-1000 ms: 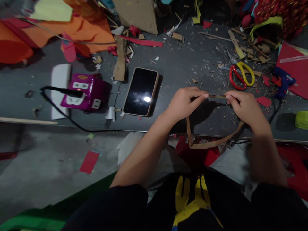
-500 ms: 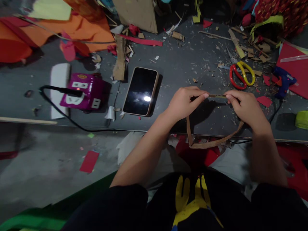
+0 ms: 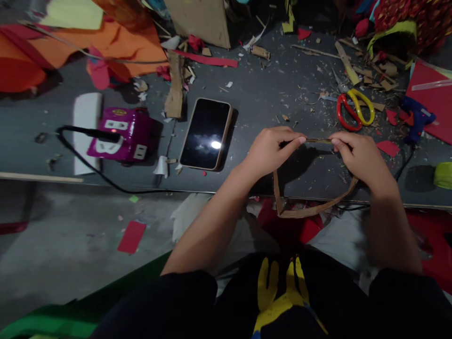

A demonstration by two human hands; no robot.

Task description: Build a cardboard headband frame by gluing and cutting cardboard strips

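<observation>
A narrow brown cardboard strip (image 3: 306,212) forms a loop that hangs over the table's front edge, with a sharp bend at its lower left. My left hand (image 3: 271,149) pinches the strip's upper part between thumb and fingers. A short way to the right, my right hand (image 3: 358,153) pinches the same upper part, and a short straight length shows between the two hands. Parts of the loop are hidden behind both hands. Scissors with red and yellow handles (image 3: 359,109) lie just beyond my right hand.
On the grey table (image 3: 268,89), a phone (image 3: 206,134) lies left of my hands, beside a purple power socket block (image 3: 129,134) with a black cable. A blue glue gun (image 3: 416,120) and green tape roll (image 3: 443,175) are at the right. Cardboard and paper scraps litter the back.
</observation>
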